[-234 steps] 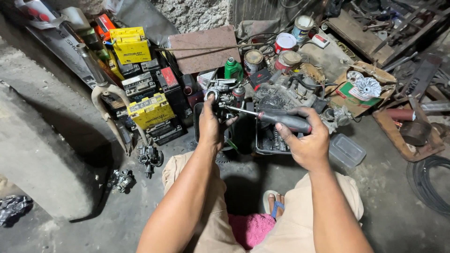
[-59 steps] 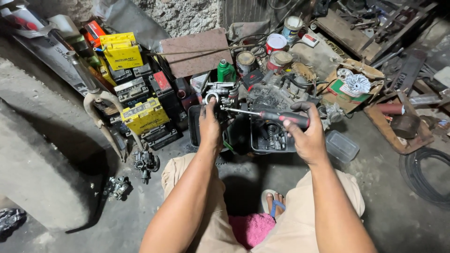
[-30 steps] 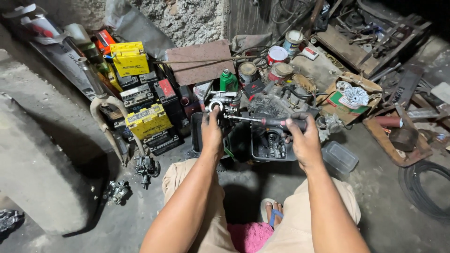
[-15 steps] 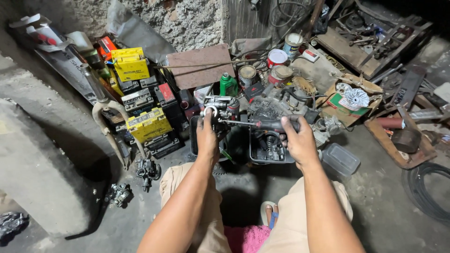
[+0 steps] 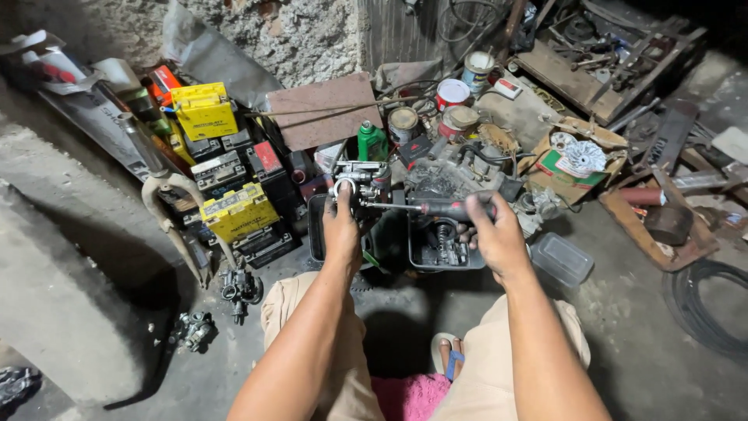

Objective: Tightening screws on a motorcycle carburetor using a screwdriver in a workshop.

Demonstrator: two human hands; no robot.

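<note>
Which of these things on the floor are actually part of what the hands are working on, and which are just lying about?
In hand: left hand steadying small metal engine part; right hand gripping screwdriver; black tray beneath.

Lying about: yellow batteries, green bottle, paint tins, clear plastic box, carburettor.

We saw bare concrete floor [image 5: 93, 312] open to the left; ahead, stacked batteries [image 5: 234, 210], paint cans [image 5: 452, 93] and a black tray [image 5: 444, 253] crowded round, while a clear plastic box [image 5: 562, 259] blocked the right.
</note>
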